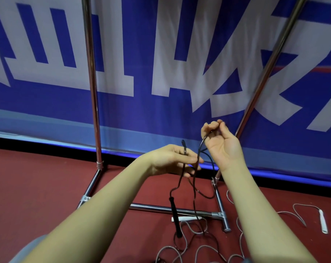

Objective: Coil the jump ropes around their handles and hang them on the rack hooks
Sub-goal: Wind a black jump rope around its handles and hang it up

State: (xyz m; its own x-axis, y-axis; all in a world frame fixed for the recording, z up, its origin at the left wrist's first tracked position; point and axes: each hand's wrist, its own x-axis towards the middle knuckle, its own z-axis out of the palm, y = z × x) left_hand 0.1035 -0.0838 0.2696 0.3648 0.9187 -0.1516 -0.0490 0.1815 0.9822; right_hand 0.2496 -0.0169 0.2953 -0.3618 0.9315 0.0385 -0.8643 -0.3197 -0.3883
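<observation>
Two bare forearms reach in from the bottom edge toward the chrome rack [93, 103]. The left hand [175, 161] lies palm toward the right, fingers mostly straight and pointing right, with the black jump rope [196, 173] passing between them; whether they squeeze the cord cannot be told. The right hand [220, 143] is raised a little higher and just beside it, palm facing the camera, fingertips curled down and pinching a loop of the same cord at its top. From that pinch the cord arcs down to the left hand and hangs on in loose vertical loops between the two wrists. Its black handle [175, 220] dangles below the left hand, long axis upright, lower end near the red floor [47, 190]. A white jump rope [301, 211] sprawls uncoiled on the floor around the rack's base bar, well below both hands.
</observation>
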